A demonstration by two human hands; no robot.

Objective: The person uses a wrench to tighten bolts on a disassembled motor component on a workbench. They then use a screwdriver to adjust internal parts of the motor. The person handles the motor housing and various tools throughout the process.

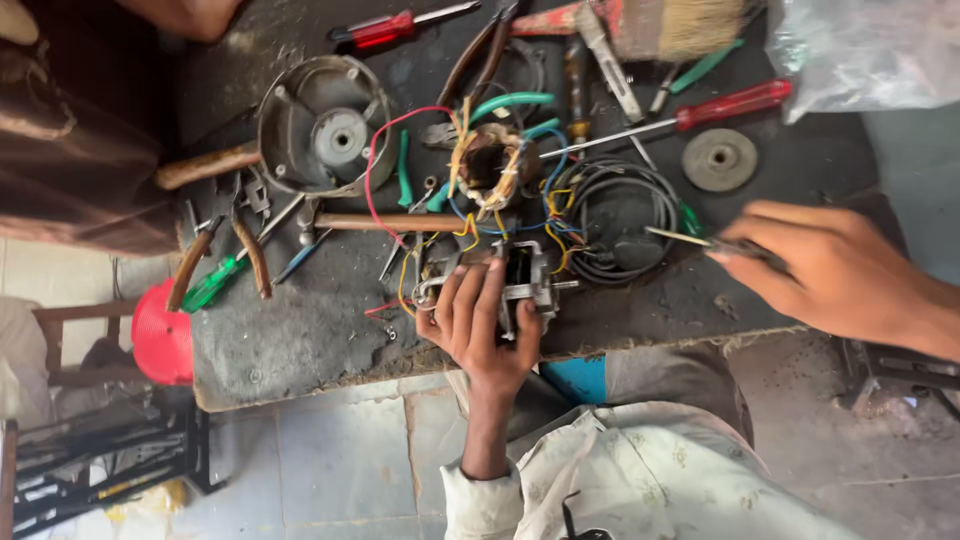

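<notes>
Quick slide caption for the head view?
Left hand steadies a small motor frame; right hand brings a thin tool.

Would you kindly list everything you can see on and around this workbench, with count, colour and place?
Motor housing: one, grey, bench upper left.
Wound coil: one, copper with coloured wires, centre.
Metal motor frame: one, silver, under left hand.
Cable coil: one, black, right of centre.
Screwdrivers: two, red-handled, top.
Brush: one, tan bristles, top.
Grinding disc: one, grey, upper right.
Hammer: one, wooden handle, centre.
Left hand: grips frame.
Right hand: holds thin tool.
</notes>
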